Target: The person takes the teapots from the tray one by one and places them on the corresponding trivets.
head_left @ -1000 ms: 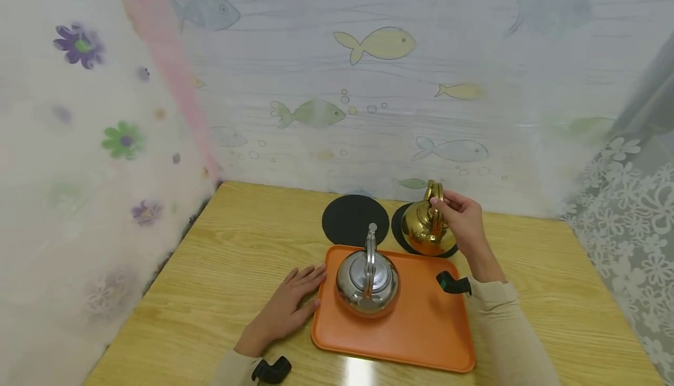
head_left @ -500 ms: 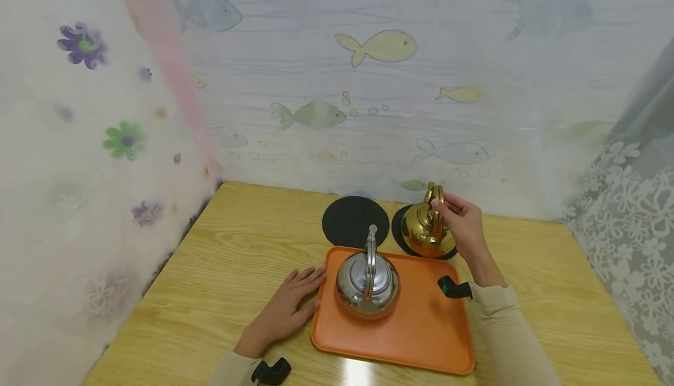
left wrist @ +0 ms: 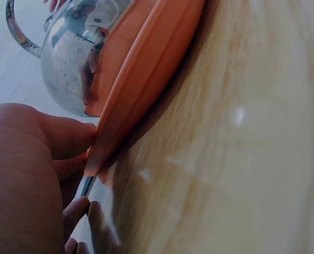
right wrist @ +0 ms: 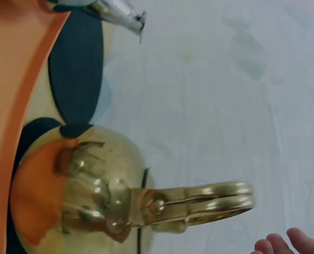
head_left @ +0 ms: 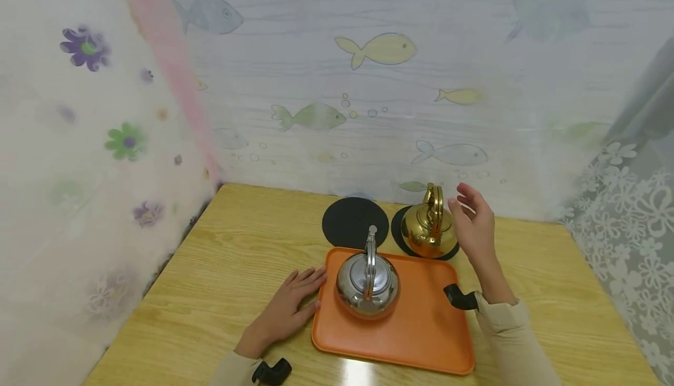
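Hovering right hand (head_left: pixel 474 228) beside gold kettle (head_left: pixel 429 228), fingers spread

My head view looks down over the whole table (head_left: pixel 221 269). Both wrist views sit close and low; all three share the orange tray (head_left: pixel 421 333).

The orange plastic tray (head_left: pixel 421 339) lies on the wooden table (head_left: pixel 231 269), lower centre of the frame; the round silver metal kettle (head_left: pixel 367 281) stands on its left half; two round black mats (head_left: pixel 354 220) lie side by side just behind the tray; the round gold metal kettle (head_left: pixel 429 228) stands on the right one; the left hand (head_left: pixel 292 304) rests flat on the table against the tray's left edge; the right hand (head_left: pixel 474 228) is just right of the gold kettle, apart from it.
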Available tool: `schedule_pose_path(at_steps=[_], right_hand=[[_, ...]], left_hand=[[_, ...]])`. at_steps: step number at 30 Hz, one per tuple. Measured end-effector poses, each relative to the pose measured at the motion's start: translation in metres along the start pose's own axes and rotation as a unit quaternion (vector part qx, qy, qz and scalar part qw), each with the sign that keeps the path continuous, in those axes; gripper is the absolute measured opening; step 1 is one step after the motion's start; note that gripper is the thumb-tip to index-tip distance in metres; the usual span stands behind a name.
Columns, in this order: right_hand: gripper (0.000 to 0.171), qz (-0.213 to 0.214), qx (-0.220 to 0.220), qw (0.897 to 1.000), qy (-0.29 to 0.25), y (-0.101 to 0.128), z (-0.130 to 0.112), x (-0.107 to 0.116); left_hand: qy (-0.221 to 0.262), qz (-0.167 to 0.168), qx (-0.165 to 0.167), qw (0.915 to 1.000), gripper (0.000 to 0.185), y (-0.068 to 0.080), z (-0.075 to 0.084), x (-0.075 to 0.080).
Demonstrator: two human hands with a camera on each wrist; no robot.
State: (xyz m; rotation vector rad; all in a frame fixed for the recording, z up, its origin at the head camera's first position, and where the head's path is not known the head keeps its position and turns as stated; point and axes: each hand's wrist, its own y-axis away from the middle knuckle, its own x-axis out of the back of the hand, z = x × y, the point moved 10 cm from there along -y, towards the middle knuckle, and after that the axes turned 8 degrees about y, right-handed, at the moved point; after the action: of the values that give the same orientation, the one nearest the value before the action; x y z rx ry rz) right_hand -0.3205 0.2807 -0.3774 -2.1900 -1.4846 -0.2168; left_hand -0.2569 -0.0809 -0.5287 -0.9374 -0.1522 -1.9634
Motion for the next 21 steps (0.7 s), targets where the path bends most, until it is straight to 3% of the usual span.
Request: schedule_pose_path(at_steps=[8, 11, 16, 21], right_hand=[[0.040, -0.012, 0.035, 0.999, -0.032, 0.020, -0.023, 0.000], [0.038, -0.029, 0.024, 0.996, -0.083, 0.029, -0.025, -0.004], [0.033, -0.089, 0.004, 0.972, -0.216, 0.046, -0.024, -0.022], [0.027, -0.151, 0.001, 0.960, -0.237, 0.064, -0.022, -0.041]], left_hand=[[-0.015, 0.009, -0.012, 0.9998, 0.052, 0.000, 0.002, 0.001], [-0.017, 0.011, -0.017, 0.9997, 0.053, 0.001, 0.002, 0.001], [-0.014, 0.009, -0.017, 0.9997, 0.053, 0.000, 0.002, 0.001], [-0.012, 0.003, -0.006, 0.9999, 0.054, 0.000, 0.000, 0.000]])
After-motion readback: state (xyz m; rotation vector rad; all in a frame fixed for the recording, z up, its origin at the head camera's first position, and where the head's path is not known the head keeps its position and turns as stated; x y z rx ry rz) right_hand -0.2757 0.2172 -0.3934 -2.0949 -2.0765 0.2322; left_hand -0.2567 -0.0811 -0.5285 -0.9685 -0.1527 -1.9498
